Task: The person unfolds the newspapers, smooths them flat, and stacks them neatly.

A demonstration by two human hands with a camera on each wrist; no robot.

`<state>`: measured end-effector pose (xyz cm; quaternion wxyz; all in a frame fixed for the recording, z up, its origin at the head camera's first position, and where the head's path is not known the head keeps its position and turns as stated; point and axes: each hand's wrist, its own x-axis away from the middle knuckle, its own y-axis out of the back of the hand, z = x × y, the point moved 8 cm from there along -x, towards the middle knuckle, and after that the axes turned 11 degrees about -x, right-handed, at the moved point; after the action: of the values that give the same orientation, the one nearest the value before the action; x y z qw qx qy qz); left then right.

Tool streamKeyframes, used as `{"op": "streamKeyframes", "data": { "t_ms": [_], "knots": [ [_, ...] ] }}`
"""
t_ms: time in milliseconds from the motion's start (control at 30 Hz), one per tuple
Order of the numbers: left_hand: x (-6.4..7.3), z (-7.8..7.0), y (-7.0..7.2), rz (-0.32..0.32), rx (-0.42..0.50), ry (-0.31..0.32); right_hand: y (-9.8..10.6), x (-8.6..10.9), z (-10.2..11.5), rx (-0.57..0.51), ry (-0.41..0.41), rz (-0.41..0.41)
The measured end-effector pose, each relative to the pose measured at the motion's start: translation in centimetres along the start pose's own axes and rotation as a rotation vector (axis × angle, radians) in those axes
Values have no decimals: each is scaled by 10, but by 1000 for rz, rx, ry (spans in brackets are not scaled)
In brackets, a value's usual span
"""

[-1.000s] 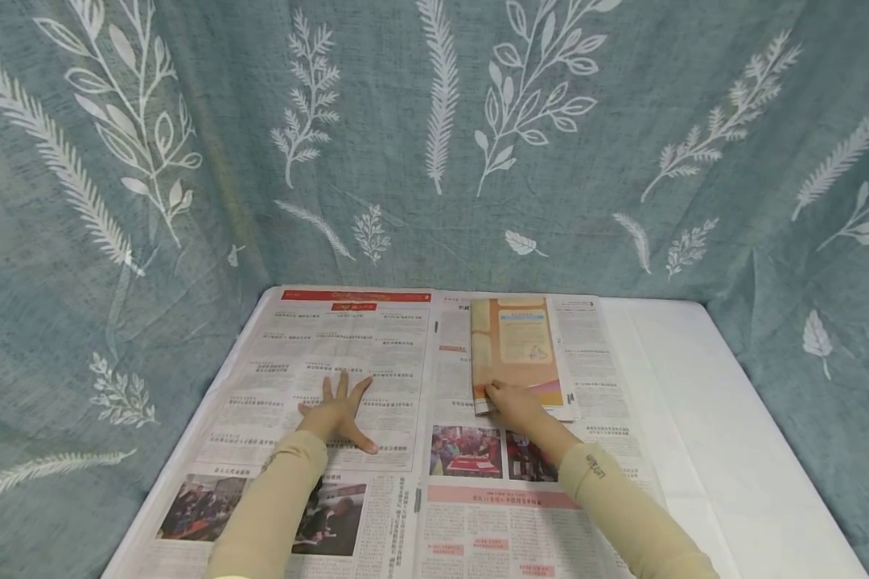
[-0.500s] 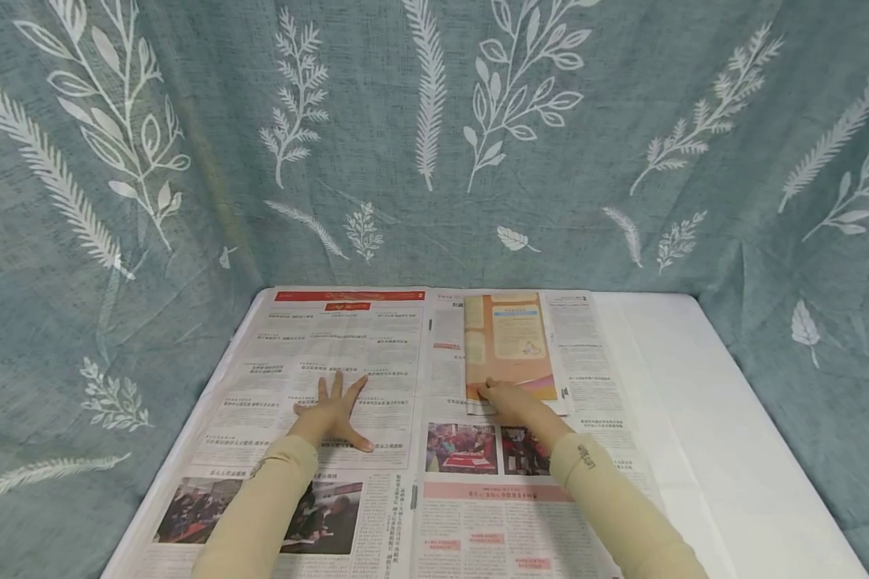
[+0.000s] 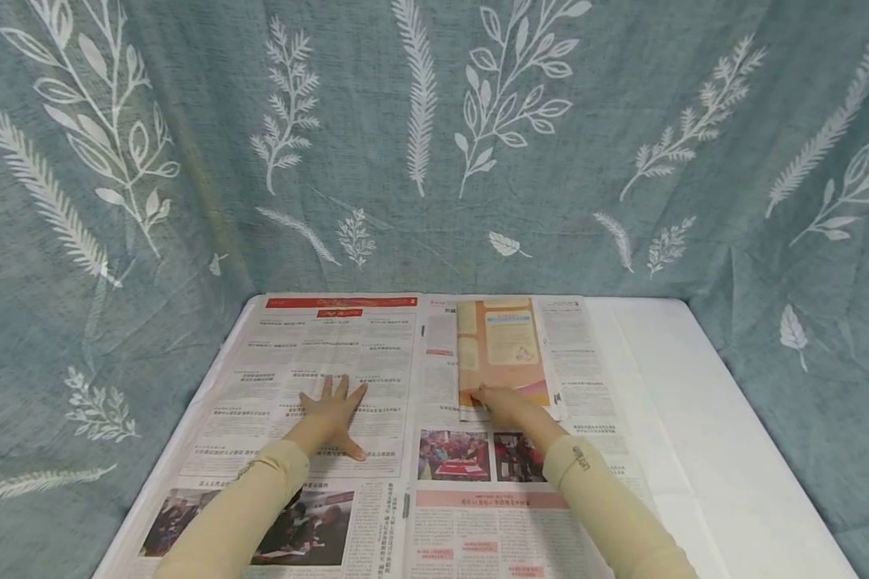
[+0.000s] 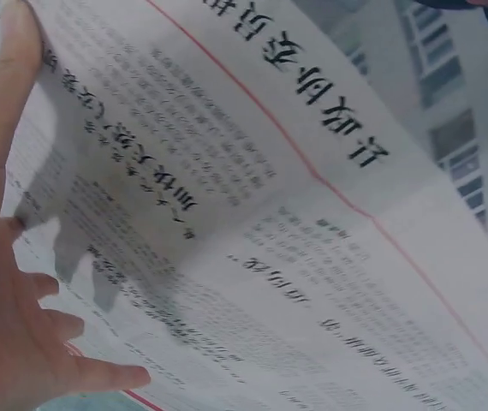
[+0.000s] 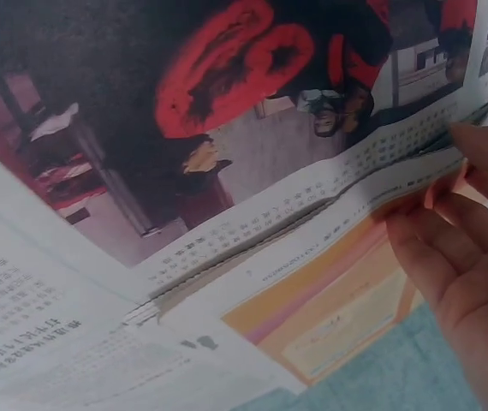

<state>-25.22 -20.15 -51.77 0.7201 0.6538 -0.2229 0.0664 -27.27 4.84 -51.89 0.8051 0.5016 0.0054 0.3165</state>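
An orange-and-yellow booklet (image 3: 503,346) lies on the right page of a spread newspaper (image 3: 275,394) in the head view. At its near left corner, my right hand (image 3: 507,406) pinches the edge. In the right wrist view the fingertips of my right hand (image 5: 471,257) bend onto the booklet's cover (image 5: 347,295), and the thumb is by its near edge. My left hand (image 3: 328,416) rests on the left newspaper page with fingers spread and holds nothing. The left wrist view shows the spread fingers of my left hand (image 4: 21,334) over the printed text.
The newspaper covers most of a white table (image 3: 688,386), whose bare strip runs along the right. A blue-green curtain (image 3: 376,145) with white leaf prints hangs behind and on both sides. Printed photos (image 3: 455,456) lie near the right forearm.
The whole head view drifts slightly, with the scene moving left. Both hands stay almost where they were, the right at the booklet's near left corner and the left spread on the newspaper.
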Motion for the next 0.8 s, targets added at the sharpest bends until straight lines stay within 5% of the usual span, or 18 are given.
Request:
{"op": "streamKeyframes", "data": {
  "t_ms": [333, 567, 800],
  "knots": [
    [-8, -46, 9, 54, 70, -140, 10, 12, -14, -121, 121, 19],
    [-19, -85, 32, -157, -51, -248, 37, 23, -35, -104, 219, -134],
    [-30, -132, 52, -314, -119, -337, 57, 33, -61, -95, 145, -284]
  ]
}}
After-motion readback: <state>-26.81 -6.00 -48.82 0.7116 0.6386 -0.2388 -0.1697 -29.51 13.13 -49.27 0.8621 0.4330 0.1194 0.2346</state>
